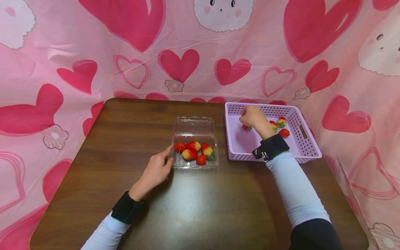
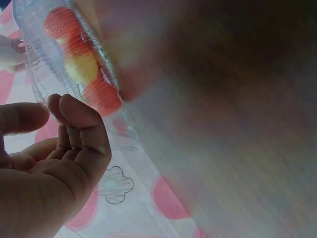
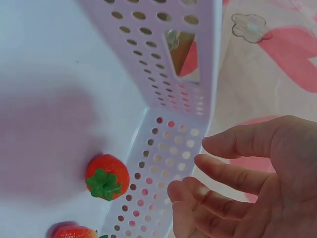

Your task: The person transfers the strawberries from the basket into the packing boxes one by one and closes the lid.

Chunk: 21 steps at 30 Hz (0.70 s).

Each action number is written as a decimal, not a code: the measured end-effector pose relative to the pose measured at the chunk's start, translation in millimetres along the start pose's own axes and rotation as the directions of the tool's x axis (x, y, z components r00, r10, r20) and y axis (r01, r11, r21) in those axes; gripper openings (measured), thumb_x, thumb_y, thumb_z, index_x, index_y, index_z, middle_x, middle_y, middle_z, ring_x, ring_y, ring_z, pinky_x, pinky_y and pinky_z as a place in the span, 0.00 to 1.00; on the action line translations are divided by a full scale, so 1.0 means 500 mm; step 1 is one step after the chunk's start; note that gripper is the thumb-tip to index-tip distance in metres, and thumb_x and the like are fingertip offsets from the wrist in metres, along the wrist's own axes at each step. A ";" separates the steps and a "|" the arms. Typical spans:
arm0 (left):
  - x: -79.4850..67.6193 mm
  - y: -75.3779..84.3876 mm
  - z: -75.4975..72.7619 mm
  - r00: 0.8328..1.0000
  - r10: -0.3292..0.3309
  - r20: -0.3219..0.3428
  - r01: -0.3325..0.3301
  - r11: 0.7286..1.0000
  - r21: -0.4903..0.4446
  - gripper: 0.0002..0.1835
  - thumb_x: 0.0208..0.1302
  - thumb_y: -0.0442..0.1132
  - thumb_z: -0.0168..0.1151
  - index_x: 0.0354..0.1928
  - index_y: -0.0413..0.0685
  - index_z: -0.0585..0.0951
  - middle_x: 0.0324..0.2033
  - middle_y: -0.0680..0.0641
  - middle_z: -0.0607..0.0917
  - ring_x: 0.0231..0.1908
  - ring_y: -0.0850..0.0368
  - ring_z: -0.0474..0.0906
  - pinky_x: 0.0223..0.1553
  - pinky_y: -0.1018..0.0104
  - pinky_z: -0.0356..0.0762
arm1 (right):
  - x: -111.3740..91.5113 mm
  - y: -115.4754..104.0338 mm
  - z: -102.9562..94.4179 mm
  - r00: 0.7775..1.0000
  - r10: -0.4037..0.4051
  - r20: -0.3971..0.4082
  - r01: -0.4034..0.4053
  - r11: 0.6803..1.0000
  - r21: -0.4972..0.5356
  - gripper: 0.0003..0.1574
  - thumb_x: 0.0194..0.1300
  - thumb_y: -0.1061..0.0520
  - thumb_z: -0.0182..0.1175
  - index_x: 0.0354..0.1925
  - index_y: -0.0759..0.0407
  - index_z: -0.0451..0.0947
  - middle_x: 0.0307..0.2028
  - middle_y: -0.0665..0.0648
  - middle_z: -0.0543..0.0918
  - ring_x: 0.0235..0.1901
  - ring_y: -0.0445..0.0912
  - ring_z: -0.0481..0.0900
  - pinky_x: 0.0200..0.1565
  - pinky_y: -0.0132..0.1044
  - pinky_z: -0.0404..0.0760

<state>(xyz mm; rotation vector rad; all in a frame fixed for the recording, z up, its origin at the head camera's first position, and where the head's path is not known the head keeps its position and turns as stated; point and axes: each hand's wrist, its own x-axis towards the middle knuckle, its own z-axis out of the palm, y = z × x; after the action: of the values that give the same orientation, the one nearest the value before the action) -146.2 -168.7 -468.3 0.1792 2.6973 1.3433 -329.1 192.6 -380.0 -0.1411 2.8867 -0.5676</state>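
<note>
A clear plastic clamshell box stands on the table with its lid folded back, holding several red and yellow strawberries. At its left side, my left hand pinches the edge between thumb and curled fingers; the left wrist view shows these fingertips at the plastic rim. My right hand hangs over a lilac basket, fingers loosely bent and apart, with nothing between them in the right wrist view. Below it lies a red strawberry with a green cap. More strawberries lie at the basket's right.
The brown wooden table carries the box in the middle and the basket at the back right. The basket has raised, perforated walls and a handle slot. A pink cloth with hearts hangs behind and beside the table.
</note>
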 end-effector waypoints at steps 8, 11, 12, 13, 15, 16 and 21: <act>0.001 -0.002 0.001 1.000 -0.008 -0.001 0.008 1.000 0.001 0.31 0.78 0.34 0.57 0.79 0.37 0.65 0.27 0.46 0.77 0.18 0.53 0.75 0.23 0.64 0.75 | 0.017 0.021 0.003 1.000 0.018 -0.012 -0.018 1.000 0.009 0.12 0.63 0.60 0.59 0.42 0.68 0.80 0.39 0.67 0.82 0.38 0.60 0.77 0.38 0.49 0.76; 0.001 -0.001 0.000 1.000 -0.009 0.001 0.009 1.000 -0.002 0.31 0.78 0.34 0.57 0.79 0.37 0.65 0.27 0.45 0.77 0.18 0.53 0.75 0.22 0.64 0.75 | 0.023 0.026 0.004 1.000 0.013 -0.019 -0.014 1.000 -0.024 0.14 0.62 0.60 0.59 0.43 0.69 0.81 0.40 0.67 0.83 0.38 0.60 0.78 0.40 0.51 0.77; 0.001 -0.001 0.000 1.000 -0.010 0.003 0.010 1.000 -0.005 0.31 0.78 0.34 0.57 0.79 0.37 0.64 0.27 0.45 0.77 0.18 0.53 0.75 0.23 0.64 0.76 | 0.026 0.028 0.004 1.000 0.013 -0.018 -0.013 1.000 -0.028 0.14 0.62 0.60 0.60 0.43 0.69 0.81 0.40 0.67 0.83 0.38 0.60 0.78 0.41 0.51 0.77; 0.001 -0.001 0.000 1.000 -0.011 0.005 0.011 1.000 -0.009 0.32 0.78 0.34 0.57 0.79 0.37 0.64 0.27 0.45 0.77 0.18 0.53 0.75 0.23 0.64 0.76 | 0.028 0.029 0.004 1.000 0.014 -0.008 -0.014 1.000 -0.024 0.14 0.63 0.60 0.60 0.43 0.70 0.81 0.40 0.68 0.83 0.38 0.60 0.78 0.41 0.52 0.77; 0.002 -0.001 0.001 1.000 -0.012 0.006 0.012 1.000 -0.010 0.32 0.78 0.35 0.57 0.80 0.37 0.64 0.27 0.45 0.76 0.18 0.53 0.75 0.23 0.64 0.76 | 0.034 0.032 0.005 1.000 0.020 0.006 -0.020 1.000 -0.022 0.15 0.63 0.60 0.61 0.44 0.70 0.81 0.41 0.68 0.83 0.39 0.60 0.78 0.43 0.53 0.77; 0.002 -0.001 0.001 1.000 -0.011 0.005 0.011 1.000 -0.010 0.32 0.78 0.35 0.57 0.80 0.38 0.64 0.27 0.45 0.76 0.18 0.53 0.75 0.23 0.64 0.76 | 0.036 0.034 0.006 1.000 0.024 0.017 -0.024 1.000 -0.017 0.15 0.64 0.60 0.61 0.45 0.70 0.80 0.42 0.68 0.83 0.39 0.60 0.79 0.44 0.53 0.78; 0.004 -0.003 0.004 1.000 -0.002 -0.003 0.002 1.000 -0.006 0.31 0.78 0.34 0.57 0.79 0.38 0.65 0.26 0.46 0.76 0.17 0.53 0.74 0.22 0.64 0.75 | 0.046 0.046 0.006 0.997 0.041 0.070 -0.039 0.999 -0.027 0.13 0.64 0.60 0.63 0.44 0.70 0.80 0.40 0.67 0.82 0.41 0.60 0.77 0.46 0.52 0.76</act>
<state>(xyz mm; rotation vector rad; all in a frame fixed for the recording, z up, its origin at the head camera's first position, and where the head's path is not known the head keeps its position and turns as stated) -148.0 -167.6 -471.1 0.1734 2.6949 1.3520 -352.3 209.8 -395.7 -0.1040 2.8224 -0.5088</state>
